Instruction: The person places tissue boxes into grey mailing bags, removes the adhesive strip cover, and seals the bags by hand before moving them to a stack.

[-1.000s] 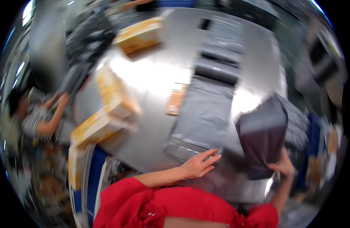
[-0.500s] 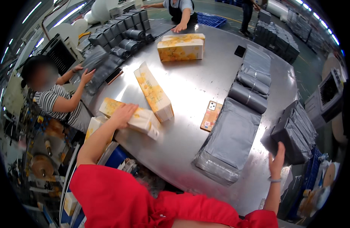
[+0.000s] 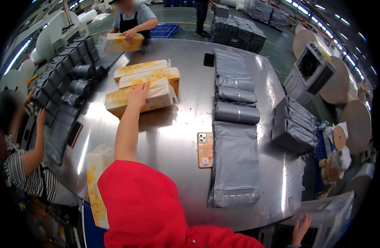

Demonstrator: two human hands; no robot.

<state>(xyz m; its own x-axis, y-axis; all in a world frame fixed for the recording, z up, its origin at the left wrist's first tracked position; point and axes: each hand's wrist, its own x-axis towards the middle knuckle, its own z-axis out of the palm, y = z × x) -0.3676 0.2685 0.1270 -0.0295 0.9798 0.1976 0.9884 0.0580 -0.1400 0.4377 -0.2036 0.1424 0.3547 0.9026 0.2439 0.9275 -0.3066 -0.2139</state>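
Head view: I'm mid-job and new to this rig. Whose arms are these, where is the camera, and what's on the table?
There is no machine arm here: these are a person's bare hands. The person wears a red top and two fisheye cameras on the head; this is the left one, looking down, so straight edges bend. The left hand lies on a yellow-white pack; I can't tell how firm its grip is. The right hand is open and empty, lower right. The metal table also bears more packs, grey bags and a tan phone.
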